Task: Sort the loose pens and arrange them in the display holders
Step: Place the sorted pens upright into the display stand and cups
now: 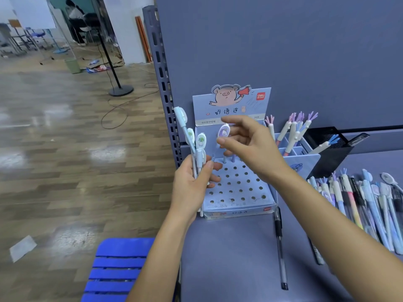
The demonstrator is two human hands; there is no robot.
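The left hand (190, 187) gripped a bundle of pens (197, 149) with oval toppers, fingers curled round the barrels, holding them upright just left of the perforated display holder (235, 188). The right hand (248, 147) was raised over the holder's back rows with fingers loosely spread. Its thumb and forefinger flanked the top of a unicorn-topped pen (223, 131), but whether they pinched it or only stood beside it could not be determined. The two hands were apart, with the holder's rear left corner between them. The unicorn-topped pen's barrel ran down toward the back row of holes, where a second pale barrel stood beside it. The holder sat on the blue-grey shelf (229, 258), its pig-printed header card (231, 101) upright against the rear panel. Just right of it stood a compartment holder (304, 163) carrying antler-topped pens (292, 131), then a black mesh cup (333, 158) with one blue-topped pen (325, 144) leaning in it. The loose pens (359, 199) lay heaped on the shelf at far right, partly behind the right forearm. A black gel pen (280, 247) lay alone in front of the perforated holder. A blue slatted chair (117, 269) stood below the shelf edge.
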